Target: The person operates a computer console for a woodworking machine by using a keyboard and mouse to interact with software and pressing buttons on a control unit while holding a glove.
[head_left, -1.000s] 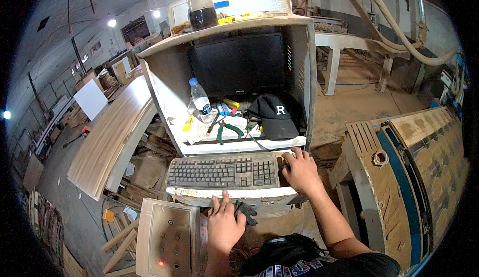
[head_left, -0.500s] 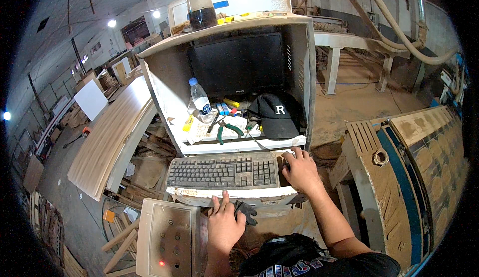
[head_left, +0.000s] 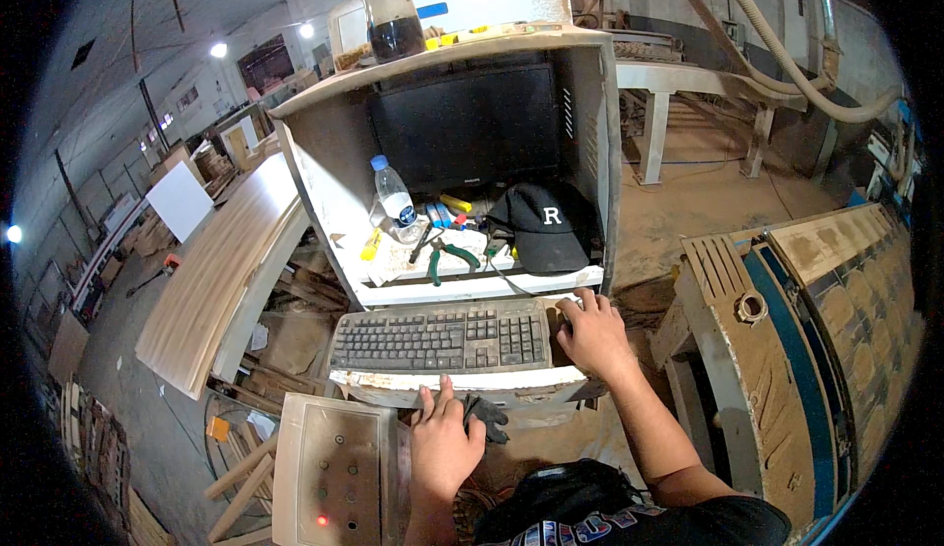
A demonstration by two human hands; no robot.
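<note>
A dusty dark keyboard lies on a white pull-out tray with a chipped front edge. At the keyboard's right end, my right hand curves over a dark computer mouse, mostly covered by the palm and fingers. My left hand is open, palm down, its stretched fingertips at the tray's front edge and its thumb apart. Beside that thumb, just under the tray, hangs a dark glove. The monitor behind the keyboard has a black screen.
In the cabinet are a water bottle, green-handled pliers and a black cap. A control box with a lit red lamp stands lower left. Dusty machinery lies right; stacked boards are left.
The view has shifted very slightly. Both hands keep their places, the right over the mouse and the left at the tray edge.
</note>
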